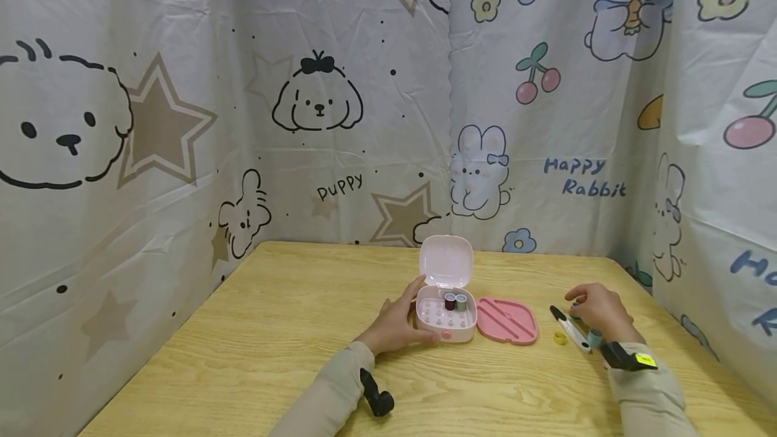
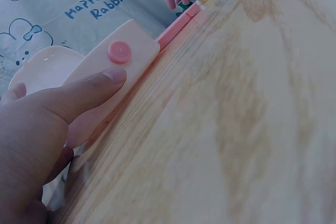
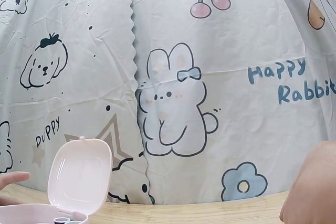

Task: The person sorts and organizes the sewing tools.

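My left hand [image 1: 397, 319] grips the left side of a pale pink sewing box [image 1: 446, 334]. In the left wrist view its thumb lies on the box front, below a round pink button [image 2: 119, 52]. The box lid [image 1: 446, 260] stands up; inside, a dark thread spool [image 1: 450, 301] and a grey-green spool [image 1: 461, 303] sit among rows of small pegs. Over at the right, my right hand [image 1: 601, 309] reaches down with bent fingers close over a small blue item [image 1: 575, 310]. Whether it pinches that item I cannot tell.
A pink divided tray [image 1: 507, 320] lies against the box's right side. Farther right are a slim white tool [image 1: 572, 330] with a black end, a small yellow spool [image 1: 560, 338] and a teal spool [image 1: 595, 338]. Printed curtains [image 1: 388, 100] surround the wooden table [image 1: 243, 356].
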`<state>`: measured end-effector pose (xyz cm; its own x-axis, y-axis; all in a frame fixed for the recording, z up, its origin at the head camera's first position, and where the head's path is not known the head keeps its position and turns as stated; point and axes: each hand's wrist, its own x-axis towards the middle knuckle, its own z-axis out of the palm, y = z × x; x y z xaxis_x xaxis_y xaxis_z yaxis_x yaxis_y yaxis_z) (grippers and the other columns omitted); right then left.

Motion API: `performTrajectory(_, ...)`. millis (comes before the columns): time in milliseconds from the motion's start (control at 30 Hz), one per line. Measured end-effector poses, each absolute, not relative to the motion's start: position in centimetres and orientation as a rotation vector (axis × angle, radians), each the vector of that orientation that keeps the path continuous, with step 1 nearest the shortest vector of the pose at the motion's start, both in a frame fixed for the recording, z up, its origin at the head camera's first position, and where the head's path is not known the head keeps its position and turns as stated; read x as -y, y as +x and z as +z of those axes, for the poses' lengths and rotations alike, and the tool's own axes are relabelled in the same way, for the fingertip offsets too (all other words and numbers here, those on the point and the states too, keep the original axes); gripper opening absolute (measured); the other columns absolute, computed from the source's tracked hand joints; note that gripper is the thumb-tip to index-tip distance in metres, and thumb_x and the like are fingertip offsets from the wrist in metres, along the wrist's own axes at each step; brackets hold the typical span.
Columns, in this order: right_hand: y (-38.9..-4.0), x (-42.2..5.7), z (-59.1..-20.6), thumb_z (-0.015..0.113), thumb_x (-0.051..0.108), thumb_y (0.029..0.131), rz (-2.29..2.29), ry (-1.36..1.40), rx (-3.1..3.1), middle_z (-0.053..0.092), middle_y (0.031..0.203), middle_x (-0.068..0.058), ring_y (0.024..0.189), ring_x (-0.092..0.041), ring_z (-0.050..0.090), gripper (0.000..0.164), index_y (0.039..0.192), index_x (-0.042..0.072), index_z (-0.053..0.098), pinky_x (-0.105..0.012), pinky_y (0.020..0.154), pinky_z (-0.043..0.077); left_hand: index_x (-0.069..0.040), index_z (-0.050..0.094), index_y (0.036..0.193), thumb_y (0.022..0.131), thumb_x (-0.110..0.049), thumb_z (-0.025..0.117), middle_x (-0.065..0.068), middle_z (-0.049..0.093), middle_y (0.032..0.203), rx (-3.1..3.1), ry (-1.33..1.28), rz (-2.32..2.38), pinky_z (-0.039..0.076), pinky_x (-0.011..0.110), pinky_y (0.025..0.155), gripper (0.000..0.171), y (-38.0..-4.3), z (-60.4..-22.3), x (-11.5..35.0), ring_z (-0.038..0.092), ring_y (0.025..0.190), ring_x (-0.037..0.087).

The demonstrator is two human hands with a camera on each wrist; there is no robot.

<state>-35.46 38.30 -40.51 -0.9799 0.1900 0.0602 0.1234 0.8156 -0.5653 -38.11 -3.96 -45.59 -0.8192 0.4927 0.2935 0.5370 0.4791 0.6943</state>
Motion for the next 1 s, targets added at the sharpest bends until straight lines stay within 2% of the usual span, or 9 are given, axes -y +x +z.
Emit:
performTrajectory(300, -35.33, -38.33, -40.70, 0.072, 0.003, 0.090, 0.870, -0.300, 2.885, 0.059, 0.116, -0.030, 0.099, -0.044, 0.056, 0.034, 0.122, -0.006, 0.066, -0.062, 0.076, 0.039, -0.031, 0.015, 0.167, 0.077, -0.050, 0.091, 0.007, 0.044, 0.160, 2.648, -0.937, -1.278, 0.002, 0.069, 0.118, 0.119, -38.04, -45.62, 3.91, 0.039, 0.147, 0.024)
performTrajectory(433, -35.25, -38.36, -40.93, 0.074, 0.003, 0.089, 0.865, -0.301, 2.884, 0.058, 0.114, -0.030, 0.097, -0.044, 0.056, 0.033, 0.120, -0.006, 0.066, -0.065, 0.076, 0.039, -0.031, 0.015, 0.167, 0.077, -0.049, 0.091, 0.007, 0.044, 0.160, 2.644, -0.937, -1.283, 0.002, 0.069, 0.118, 0.119, -38.05, -45.63, 3.93, 0.039, 0.147, 0.024)
performTrajectory(767, -35.12, -38.60, -40.92, 0.072, 0.004, 0.091, 0.832, -0.276, 2.902, 0.058, 0.124, -0.036, 0.106, -0.052, 0.055, 0.033, 0.123, -0.004, 0.068, -0.069, 0.077, 0.040, -0.030, 0.015, 0.167, 0.076, -0.050, 0.092, 0.007, 0.046, 0.159, 2.613, -0.962, -1.265, 0.003, 0.070, 0.117, 0.121, -38.31, -45.82, 3.99, 0.041, 0.145, 0.026)
performTrajectory(1000, -35.12, -38.51, -41.03, 0.071, 0.004, 0.091, 0.845, -0.283, 2.897, 0.058, 0.124, -0.036, 0.106, -0.051, 0.055, 0.032, 0.122, -0.003, 0.069, -0.072, 0.079, 0.038, -0.030, 0.014, 0.167, 0.076, -0.050, 0.091, 0.006, 0.046, 0.159, 2.620, -0.960, -1.265, 0.003, 0.069, 0.118, 0.121, -38.18, -45.78, 4.01, 0.041, 0.145, 0.025)
